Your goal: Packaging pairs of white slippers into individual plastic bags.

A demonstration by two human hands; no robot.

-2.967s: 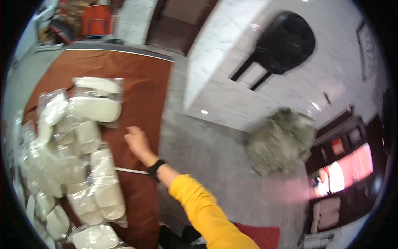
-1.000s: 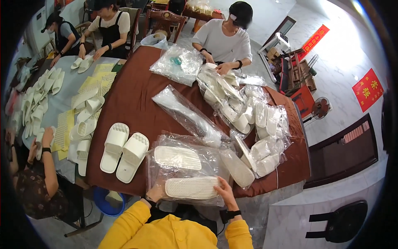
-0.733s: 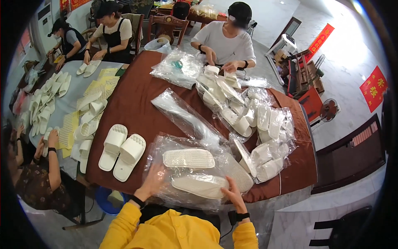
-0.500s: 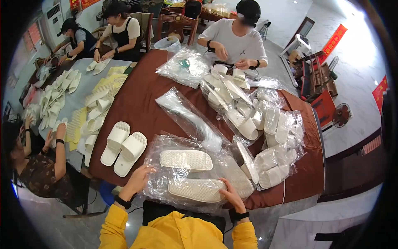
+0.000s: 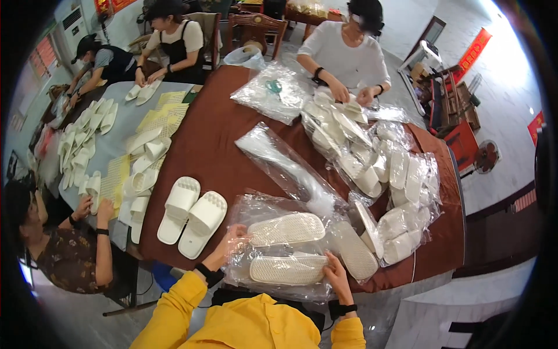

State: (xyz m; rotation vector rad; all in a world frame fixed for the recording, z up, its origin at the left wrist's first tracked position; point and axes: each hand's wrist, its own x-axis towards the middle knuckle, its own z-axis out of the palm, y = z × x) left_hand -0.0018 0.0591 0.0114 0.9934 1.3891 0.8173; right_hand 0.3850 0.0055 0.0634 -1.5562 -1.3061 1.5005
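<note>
In front of me on the table lies a clear plastic bag (image 5: 238,264) with a pair of cream slippers (image 5: 287,229) inside, one above the other, their textured soles facing up. My left hand (image 5: 231,241) is at the bag's left side, its fingers closed on the plastic near the upper slipper. At the other end, my right hand (image 5: 336,273) grips the lower slipper (image 5: 288,270) through the film. An unbagged pair of cream slippers (image 5: 203,216) rests upright, straps up, to the left of the bag. Just right of the bag, another wrapped slipper (image 5: 356,251) shows its sole.
Bagged slippers (image 5: 401,203) pile up at the right of the brown-covered table (image 5: 197,134). A bundle of clear bags (image 5: 285,166) lies beyond my hands. Farther off sit more bags with teal scissors (image 5: 274,86). A co-worker (image 5: 349,58) handles slippers opposite; others work at the grey table (image 5: 119,125).
My left hand has moved inward over the bag's left part. The whole table appears shifted right in view. The co-worker opposite has brought both hands onto a slipper.
</note>
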